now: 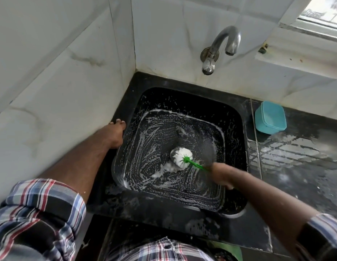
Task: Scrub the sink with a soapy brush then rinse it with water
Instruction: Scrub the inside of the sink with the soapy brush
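The right hand (221, 176) grips the green-handled white round brush (181, 157), its bristles on the soapy floor of the black square sink (237, 129). The left hand (115, 134) rests with straight fingers on the sink's left rim, probably for support.

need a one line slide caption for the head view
Right hand scrubs the soapy black sink with a green-handled brush; left hand rests on the rim, tap off.

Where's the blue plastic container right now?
In the head view, the blue container sits on the black counter right of the sink, near the back wall.
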Available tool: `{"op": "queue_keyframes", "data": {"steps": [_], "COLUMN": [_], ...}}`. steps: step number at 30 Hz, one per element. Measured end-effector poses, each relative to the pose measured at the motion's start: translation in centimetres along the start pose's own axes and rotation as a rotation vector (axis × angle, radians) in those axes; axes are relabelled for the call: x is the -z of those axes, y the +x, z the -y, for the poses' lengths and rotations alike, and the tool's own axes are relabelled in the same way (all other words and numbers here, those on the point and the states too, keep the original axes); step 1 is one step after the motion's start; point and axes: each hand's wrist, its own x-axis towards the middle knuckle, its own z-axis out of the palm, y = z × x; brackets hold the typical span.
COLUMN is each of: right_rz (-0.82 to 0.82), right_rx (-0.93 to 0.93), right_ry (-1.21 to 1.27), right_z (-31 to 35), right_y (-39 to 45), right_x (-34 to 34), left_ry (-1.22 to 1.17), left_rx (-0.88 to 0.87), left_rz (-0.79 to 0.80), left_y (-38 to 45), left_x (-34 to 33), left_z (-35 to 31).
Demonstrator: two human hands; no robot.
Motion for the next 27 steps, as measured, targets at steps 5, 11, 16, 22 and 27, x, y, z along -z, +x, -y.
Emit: {"op": "queue_keyframes", "data": {"steps": [5,11,16,22,27], "right_rz": [-0.073,0.059,-0.032,0.22,-0.115], "right_rx": [-0.025,-0.008,0.002,0.148,-0.028], "right_ry": [-0.017,0.242,0.221,0.129,0.104], "right_z": [1.0,1.6,3.8,2.5,0.6], "right_y": [1.6,0.2,1.6,-2.6,-0.2], "right_x": [0.6,-1.0,0.0,0.9,1.8], "left_ry": [-0.011,-0.015,-0.019,-0.019,-0.012], "left_rx": [-0.004,-0.001,-0.004,-0.004,-0.004], "left_rz": [-0.01,0.006,0.007,0.004,0.004], "left_y": [-0.2,0.0,-0.1,0.0,0.1], "left_x": [0.0,0.1,0.1,0.1,0.0], "left_z": [-0.1,0.0,0.1,0.1,0.0]}}
